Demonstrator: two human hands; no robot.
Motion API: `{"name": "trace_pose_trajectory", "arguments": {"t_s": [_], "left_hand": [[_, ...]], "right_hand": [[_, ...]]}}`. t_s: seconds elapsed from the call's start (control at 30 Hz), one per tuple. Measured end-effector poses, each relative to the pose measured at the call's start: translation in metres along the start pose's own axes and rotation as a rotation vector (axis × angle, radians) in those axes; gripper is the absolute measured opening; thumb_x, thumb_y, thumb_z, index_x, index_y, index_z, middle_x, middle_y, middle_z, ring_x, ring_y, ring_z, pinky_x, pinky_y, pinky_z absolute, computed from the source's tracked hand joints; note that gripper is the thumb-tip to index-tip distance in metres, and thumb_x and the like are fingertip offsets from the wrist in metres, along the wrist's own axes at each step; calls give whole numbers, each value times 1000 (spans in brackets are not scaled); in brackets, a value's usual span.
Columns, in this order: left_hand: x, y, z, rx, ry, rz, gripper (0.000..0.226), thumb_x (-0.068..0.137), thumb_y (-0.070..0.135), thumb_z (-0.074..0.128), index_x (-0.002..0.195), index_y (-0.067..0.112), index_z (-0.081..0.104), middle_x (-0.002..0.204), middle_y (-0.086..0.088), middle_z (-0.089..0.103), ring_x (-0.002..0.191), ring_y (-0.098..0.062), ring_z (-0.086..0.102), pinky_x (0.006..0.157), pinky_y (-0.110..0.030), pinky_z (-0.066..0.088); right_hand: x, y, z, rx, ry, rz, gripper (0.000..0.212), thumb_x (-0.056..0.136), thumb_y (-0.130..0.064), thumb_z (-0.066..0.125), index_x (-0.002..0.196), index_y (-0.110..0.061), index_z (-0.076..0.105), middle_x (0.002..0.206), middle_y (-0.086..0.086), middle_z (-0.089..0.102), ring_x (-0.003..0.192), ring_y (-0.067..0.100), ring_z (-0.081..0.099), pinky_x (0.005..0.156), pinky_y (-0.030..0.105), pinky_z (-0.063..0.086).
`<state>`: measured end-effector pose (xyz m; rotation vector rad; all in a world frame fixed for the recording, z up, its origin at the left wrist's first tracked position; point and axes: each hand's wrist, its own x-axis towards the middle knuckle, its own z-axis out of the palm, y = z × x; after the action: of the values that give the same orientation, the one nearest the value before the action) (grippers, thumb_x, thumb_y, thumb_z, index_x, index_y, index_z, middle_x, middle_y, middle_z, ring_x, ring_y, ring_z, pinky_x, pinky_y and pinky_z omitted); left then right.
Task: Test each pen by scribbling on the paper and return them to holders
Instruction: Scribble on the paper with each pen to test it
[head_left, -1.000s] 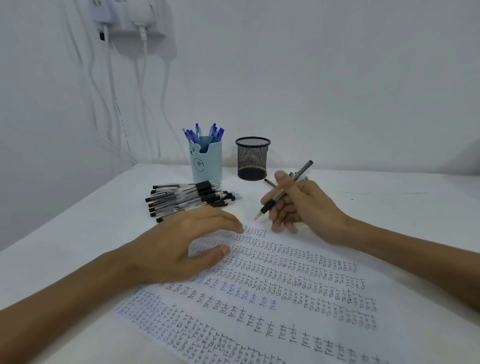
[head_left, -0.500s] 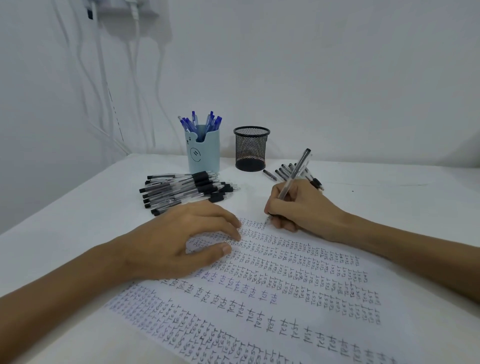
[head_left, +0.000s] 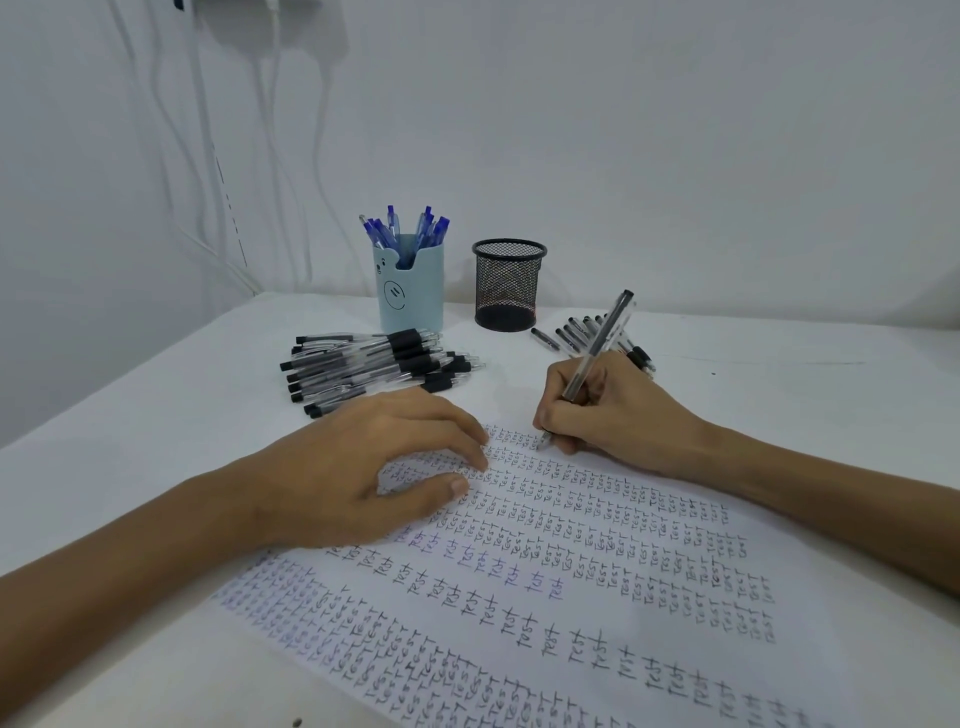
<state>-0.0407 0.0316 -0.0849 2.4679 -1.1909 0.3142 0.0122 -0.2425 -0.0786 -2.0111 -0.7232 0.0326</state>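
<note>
My right hand grips a clear black-ink pen in a writing hold, its tip on the top edge of the paper, which is covered in rows of the word "test". My left hand rests on the sheet's upper left part, fingers arched with their tips pressing down. A pile of several black pens lies beyond my left hand. A light blue holder carries several blue pens. The black mesh holder looks empty.
Several small black pen caps lie behind my right hand, partly hidden by it. White cables hang down the wall at the back left. The white table ends at the wall behind the holders.
My right hand turned the pen from a loose hold above the table into a writing grip and lowered its tip onto the paper. The left hand stayed on the sheet.
</note>
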Motion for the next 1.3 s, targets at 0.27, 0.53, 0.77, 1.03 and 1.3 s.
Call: {"name": "trace_pose_trajectory", "arguments": {"t_s": [0.27,0.53,0.77,1.03,1.3], "left_hand": [[0,1,-1,4,-7,-7,29,105,42,54,126,31,69,136,20,60,129,-1,55,105,-31,48],[0,0,-1,10,-11,-6,28,106,41,54,127,30,69,136,20,60,130,-3,55,105,-30,48],[0,1,-1,3,-12,-5,30,105,42,53,127,30,69,136,20,60,130,-4,56,105,-30,48],[0,1,-1,2,-15,1,29,106,41,54,127,29,69,136,18,60,130,-6,57,104,-33,49],[0,1,0,4,-6,6,30,105,42,53,127,29,69,135,18,61,129,-6,57,103,-32,50]], "right_hand": [[0,-1,1,12,24,14,14,90,-1,66,76,2,68,58,11,66,58,24,56,64,34,48],[-1,-2,1,-11,8,8,13,90,-1,66,77,2,68,58,11,67,56,19,56,61,22,48],[0,-1,1,-14,23,13,16,91,-4,66,77,2,68,62,16,68,56,23,53,58,22,46],[2,1,1,-5,39,37,18,91,-6,65,77,5,66,64,19,69,57,25,56,56,23,46],[1,-2,1,-5,34,49,18,90,-3,65,76,7,64,62,19,68,54,18,57,53,16,44]]}}
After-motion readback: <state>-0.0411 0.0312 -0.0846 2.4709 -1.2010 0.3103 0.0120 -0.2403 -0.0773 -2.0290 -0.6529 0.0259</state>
